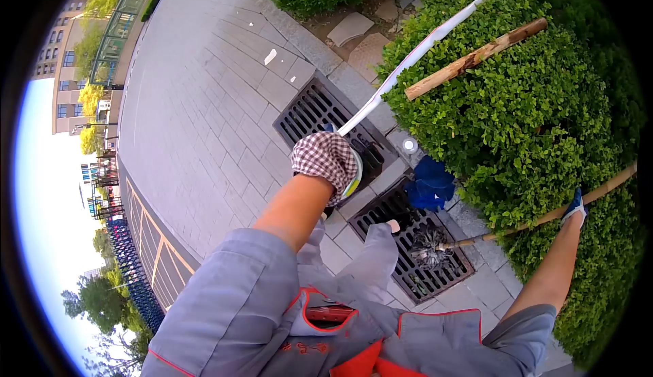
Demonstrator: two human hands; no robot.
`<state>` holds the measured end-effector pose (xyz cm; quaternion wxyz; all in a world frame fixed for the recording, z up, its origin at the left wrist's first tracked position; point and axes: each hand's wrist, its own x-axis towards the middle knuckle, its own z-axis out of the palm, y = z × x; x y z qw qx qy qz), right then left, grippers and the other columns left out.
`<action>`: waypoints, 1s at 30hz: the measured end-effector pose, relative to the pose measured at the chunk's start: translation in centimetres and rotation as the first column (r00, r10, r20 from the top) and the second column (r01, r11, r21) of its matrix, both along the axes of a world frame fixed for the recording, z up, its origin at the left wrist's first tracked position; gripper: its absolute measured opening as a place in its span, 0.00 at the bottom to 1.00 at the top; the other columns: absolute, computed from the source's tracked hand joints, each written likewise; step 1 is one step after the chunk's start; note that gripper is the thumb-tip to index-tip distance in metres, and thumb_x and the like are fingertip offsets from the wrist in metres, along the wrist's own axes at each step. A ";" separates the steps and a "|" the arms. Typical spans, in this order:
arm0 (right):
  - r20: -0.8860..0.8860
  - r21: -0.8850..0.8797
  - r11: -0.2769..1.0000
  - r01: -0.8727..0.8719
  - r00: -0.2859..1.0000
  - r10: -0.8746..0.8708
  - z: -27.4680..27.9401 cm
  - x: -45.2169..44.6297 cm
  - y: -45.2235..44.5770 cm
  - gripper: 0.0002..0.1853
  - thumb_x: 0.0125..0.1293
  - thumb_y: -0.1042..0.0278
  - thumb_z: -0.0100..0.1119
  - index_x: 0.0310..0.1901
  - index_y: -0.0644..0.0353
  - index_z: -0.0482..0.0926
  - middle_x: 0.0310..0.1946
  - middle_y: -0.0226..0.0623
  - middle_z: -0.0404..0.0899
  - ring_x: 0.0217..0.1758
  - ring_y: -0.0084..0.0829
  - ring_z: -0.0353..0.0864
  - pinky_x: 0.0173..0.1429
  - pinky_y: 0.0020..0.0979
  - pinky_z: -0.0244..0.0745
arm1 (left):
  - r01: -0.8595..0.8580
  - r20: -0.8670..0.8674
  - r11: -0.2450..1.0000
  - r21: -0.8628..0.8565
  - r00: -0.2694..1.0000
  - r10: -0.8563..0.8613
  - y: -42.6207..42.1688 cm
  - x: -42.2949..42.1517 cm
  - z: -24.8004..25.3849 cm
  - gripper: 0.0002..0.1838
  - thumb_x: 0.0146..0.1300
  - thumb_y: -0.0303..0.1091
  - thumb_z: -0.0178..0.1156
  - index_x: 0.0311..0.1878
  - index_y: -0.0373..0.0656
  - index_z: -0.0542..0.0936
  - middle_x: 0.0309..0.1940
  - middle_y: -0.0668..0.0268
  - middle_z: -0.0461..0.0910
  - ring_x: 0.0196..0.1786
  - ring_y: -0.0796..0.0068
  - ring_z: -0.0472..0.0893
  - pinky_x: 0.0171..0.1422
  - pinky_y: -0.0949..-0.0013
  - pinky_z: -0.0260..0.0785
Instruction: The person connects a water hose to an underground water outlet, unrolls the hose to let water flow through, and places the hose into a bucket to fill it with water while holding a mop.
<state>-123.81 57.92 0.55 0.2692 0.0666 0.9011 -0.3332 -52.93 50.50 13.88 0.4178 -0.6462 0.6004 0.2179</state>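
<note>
My left hand (328, 156), mostly hidden under a brown-and-white checked cuff, is closed at the lower end of a long white pole (435, 37). Its fingers barely show above the upper metal drain grate (299, 120). At the right, my right hand (577, 207) wears a blue and white glove and is wrapped round a long wooden stick (537, 220). That stick slants down-left to a grey stringy mop head (430, 246) lying on the lower drain grate (439, 278). A dark blue cloth (430, 183) lies beside this grate, against the hedge.
Green hedge (524, 125) fills the right side, with a short wooden log (476, 58) on top. Grey paving (224, 91) with white scraps stretches left. A small round white object (409, 145) sits between grate and hedge. Several people stand in rows far left.
</note>
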 end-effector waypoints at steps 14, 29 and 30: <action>-0.214 -0.571 0.816 -0.090 0.976 -0.041 13.9 25.7 14.7 0.16 0.63 0.65 0.54 0.52 0.58 0.70 0.31 0.29 0.71 0.28 0.22 0.69 0.34 0.26 0.67 | 0.010 -0.095 0.979 0.206 0.995 0.010 11.4 12.7 -4.5 0.18 0.53 0.35 0.56 0.49 0.48 0.77 0.42 0.56 0.79 0.48 0.60 0.78 0.50 0.65 0.70; -0.681 -0.687 0.686 -0.239 0.542 -0.493 42.5 61.0 34.9 0.22 0.66 0.63 0.51 0.57 0.68 0.66 0.13 0.25 0.60 0.18 0.17 0.60 0.52 0.44 0.74 | 0.125 -0.379 0.991 -0.049 0.916 -0.134 8.5 47.0 -7.6 0.26 0.48 0.45 0.65 0.50 0.43 0.76 0.43 0.54 0.80 0.47 0.62 0.79 0.52 0.65 0.72; -0.678 -0.698 0.670 -0.253 0.533 -0.506 44.6 63.2 36.4 0.22 0.65 0.64 0.51 0.57 0.69 0.65 0.14 0.24 0.58 0.17 0.16 0.59 0.52 0.44 0.74 | 0.123 -0.381 0.992 0.009 0.918 -0.110 8.7 48.6 -4.9 0.27 0.48 0.46 0.65 0.50 0.42 0.76 0.43 0.53 0.79 0.48 0.61 0.79 0.52 0.65 0.72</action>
